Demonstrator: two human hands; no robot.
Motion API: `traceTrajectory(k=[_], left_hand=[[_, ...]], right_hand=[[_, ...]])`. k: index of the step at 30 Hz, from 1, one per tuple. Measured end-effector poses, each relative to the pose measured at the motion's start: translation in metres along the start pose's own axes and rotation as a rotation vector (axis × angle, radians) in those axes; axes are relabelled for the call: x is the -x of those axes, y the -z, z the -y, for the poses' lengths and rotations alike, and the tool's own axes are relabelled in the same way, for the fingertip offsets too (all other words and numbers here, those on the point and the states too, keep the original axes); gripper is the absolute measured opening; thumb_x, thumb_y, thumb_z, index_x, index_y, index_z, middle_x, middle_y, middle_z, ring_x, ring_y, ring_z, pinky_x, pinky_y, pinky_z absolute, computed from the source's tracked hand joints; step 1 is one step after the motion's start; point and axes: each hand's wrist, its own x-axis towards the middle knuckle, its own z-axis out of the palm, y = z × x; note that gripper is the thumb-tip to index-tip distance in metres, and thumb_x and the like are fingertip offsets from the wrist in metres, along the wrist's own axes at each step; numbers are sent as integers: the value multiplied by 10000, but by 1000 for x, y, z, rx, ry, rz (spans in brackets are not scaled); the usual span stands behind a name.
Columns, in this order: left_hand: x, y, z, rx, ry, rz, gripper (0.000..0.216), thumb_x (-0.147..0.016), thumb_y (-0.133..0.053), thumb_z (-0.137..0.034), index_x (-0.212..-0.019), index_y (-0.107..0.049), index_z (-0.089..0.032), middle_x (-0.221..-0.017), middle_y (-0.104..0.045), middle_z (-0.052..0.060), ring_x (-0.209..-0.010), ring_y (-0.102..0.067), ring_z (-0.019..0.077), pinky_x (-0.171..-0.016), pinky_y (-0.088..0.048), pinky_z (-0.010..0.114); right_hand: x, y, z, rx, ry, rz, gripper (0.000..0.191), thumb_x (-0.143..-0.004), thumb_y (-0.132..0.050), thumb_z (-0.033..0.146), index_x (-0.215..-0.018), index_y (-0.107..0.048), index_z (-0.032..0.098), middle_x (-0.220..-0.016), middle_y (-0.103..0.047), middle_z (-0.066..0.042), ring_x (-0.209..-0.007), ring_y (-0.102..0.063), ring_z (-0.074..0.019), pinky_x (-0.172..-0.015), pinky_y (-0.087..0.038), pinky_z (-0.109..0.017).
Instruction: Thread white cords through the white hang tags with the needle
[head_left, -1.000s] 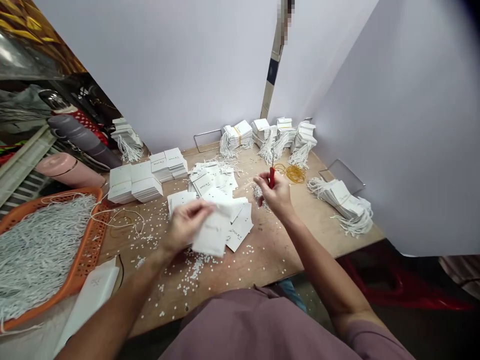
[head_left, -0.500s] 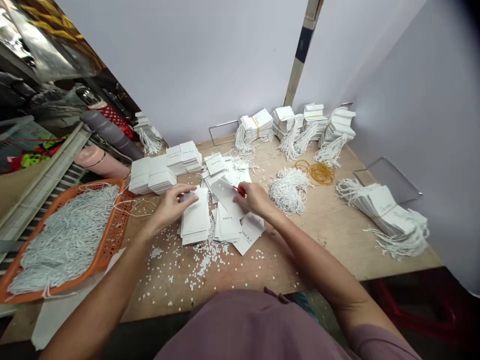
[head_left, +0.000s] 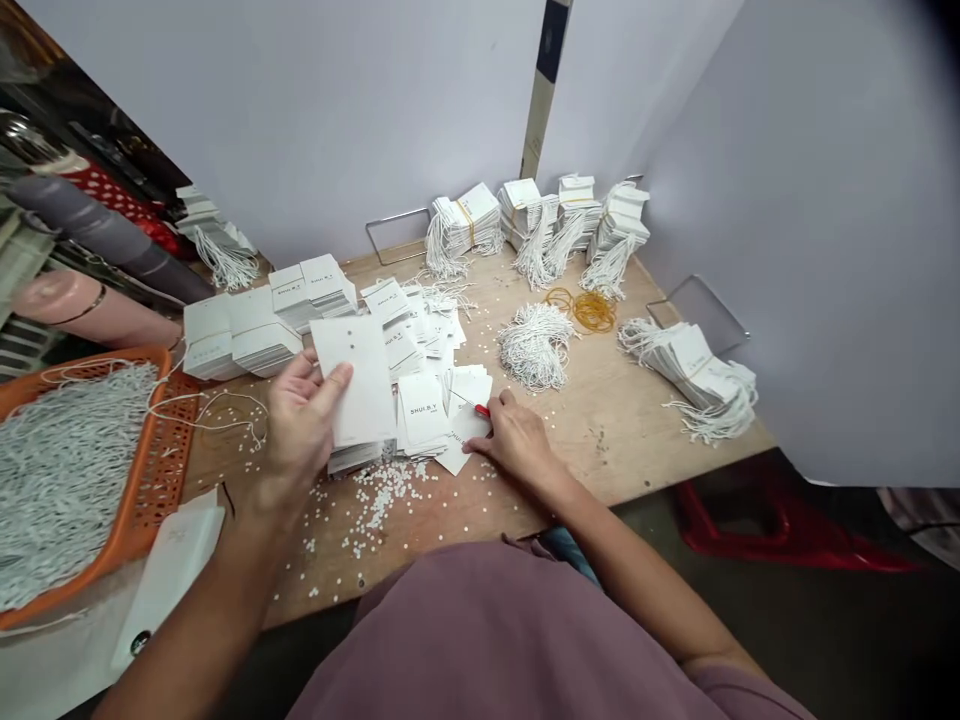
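My left hand [head_left: 304,410] pinches a blank white tag [head_left: 358,395] with two small holes near its top, thumb across its face. Beneath it, partly hidden, lies a stack of tags [head_left: 356,458]. My right hand [head_left: 519,438] is closed around a small red-handled tool [head_left: 481,410]; a thin shaft seems to point left from it, too fine to identify. That hand rests at the edge of some fanned printed tags [head_left: 424,410]. Behind them is a loose heap of tags [head_left: 431,330] with strings.
An orange basket [head_left: 142,470] of white strings stands at left. Tag blocks [head_left: 259,335] sit behind my left hand. A string bundle [head_left: 536,345], rubber bands [head_left: 592,312] and strung tag bundles [head_left: 697,365] lie to the right. White paper dots [head_left: 386,495] litter the front.
My left hand has taken hold of a tag and lifted it. My right hand has let go of a tag, now resting on the table side. The view has turned right.
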Motion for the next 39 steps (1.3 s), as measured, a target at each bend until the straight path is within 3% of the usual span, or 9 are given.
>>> traceTrajectory(k=[4,7,9,11,13,16,21,26,39], left_hand=[[24,-4,9,-110,41,56,449,-757,-794,-293,-1160,-636,-173,-1018,-765,68,-858,-725,179,-758,-597,271],[33,-3,10,-125,111,80,523,-764,-797,-321,-1234,-609,-186,-1000,-769,71,-771,-720,178,-665,-584,263],[37,-3,11,-121,185,153,439,-781,-785,-371,-1151,-667,-165,-975,-768,76,-746,-710,184,-632,-569,259],[42,-9,11,-122,246,233,370,-800,-764,-425,-1046,-715,-153,-940,-765,72,-740,-697,188,-618,-553,250],[48,-21,11,-130,282,301,346,-812,-749,-455,-993,-736,-160,-907,-759,58,-741,-682,187,-616,-537,240],[57,-43,7,-125,325,417,327,-847,-713,-465,-998,-742,-177,-874,-747,43,-718,-658,174,-620,-525,236],[64,-61,0,-100,323,508,317,-889,-667,-457,-1045,-728,-187,-852,-728,35,-685,-633,154,-611,-511,228],[65,-62,5,-92,317,487,311,-882,-680,-445,-1026,-727,-174,-839,-728,36,-708,-641,159,-649,-519,235],[58,-52,14,13,424,481,370,-857,-725,-408,-1130,-703,-160,-977,-773,81,-790,-726,210,-646,-577,266]], right_hand=[[2,-14,-2,-174,3,-88,77,-871,-664,234,-878,-648,159,-893,-676,-92,-822,-632,-229,-756,-474,-334],[8,3,-25,-496,21,-269,182,-912,-589,263,-751,-612,182,-751,-628,-46,-726,-591,-189,-703,-486,-322],[16,28,-41,-766,-39,-351,226,-891,-621,372,-759,-610,190,-714,-590,-23,-626,-544,-158,-573,-482,-297],[23,59,-47,-1007,-67,-232,257,-845,-672,449,-809,-634,198,-682,-562,-3,-537,-507,-137,-423,-437,-269],[26,83,-40,-1075,25,-51,246,-823,-712,444,-817,-670,201,-647,-536,9,-532,-504,-129,-391,-424,-250],[19,93,-13,-965,192,100,220,-859,-682,404,-793,-688,195,-598,-533,27,-472,-447,-84,-398,-368,-226],[2,68,9,-720,180,-98,209,-867,-661,295,-692,-634,184,-583,-565,16,-568,-485,-106,-515,-344,-246],[1,58,4,-644,165,-132,224,-856,-677,294,-668,-622,186,-569,-562,27,-548,-463,-105,-565,-332,-276],[-16,60,17,-585,192,-65,204,-836,-686,223,-655,-604,177,-574,-532,31,-562,-434,-101,-572,-317,-273]])
